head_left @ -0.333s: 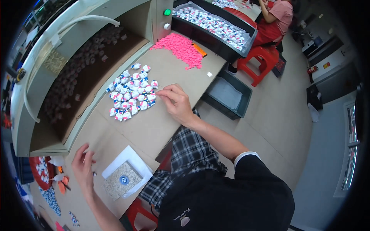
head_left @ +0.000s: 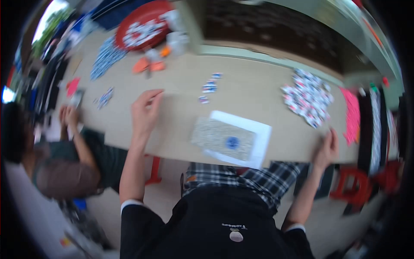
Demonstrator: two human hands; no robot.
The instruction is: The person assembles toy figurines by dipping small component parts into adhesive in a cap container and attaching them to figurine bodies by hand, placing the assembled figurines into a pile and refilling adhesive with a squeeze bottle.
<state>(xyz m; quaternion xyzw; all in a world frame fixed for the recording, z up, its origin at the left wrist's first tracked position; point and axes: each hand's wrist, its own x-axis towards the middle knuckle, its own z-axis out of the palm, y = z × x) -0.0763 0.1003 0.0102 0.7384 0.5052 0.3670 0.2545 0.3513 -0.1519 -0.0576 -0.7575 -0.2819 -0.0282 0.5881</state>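
My left hand (head_left: 146, 110) hovers over the table left of the stone slab. Its thumb and fingertips come together in a pinch; anything between them is too small or blurred to make out. To its right lie several small blue-and-white pieces (head_left: 210, 87). The speckled grey stone slab (head_left: 215, 137) rests on a white sheet (head_left: 261, 144) at the table's front edge, with a round blue piece (head_left: 233, 142) on it. My right hand (head_left: 327, 149) is near the front edge, just below a pile of small white, blue and pink pieces (head_left: 308, 97). Motion smears its fingers.
Pink pieces (head_left: 351, 112) lie at the right. A red basin (head_left: 123, 32) of white pieces stands at the back left, by orange-handled scissors (head_left: 148, 67) and blue-white pieces (head_left: 105, 58). A co-worker (head_left: 64, 168) sits at the left. Behind the table is an open-fronted cabinet (head_left: 263, 54).
My view has swung to the left, bringing the co-worker and the basin into fuller sight. The fingers of my left hand have drawn together. My right hand has moved away from the pile's edge.
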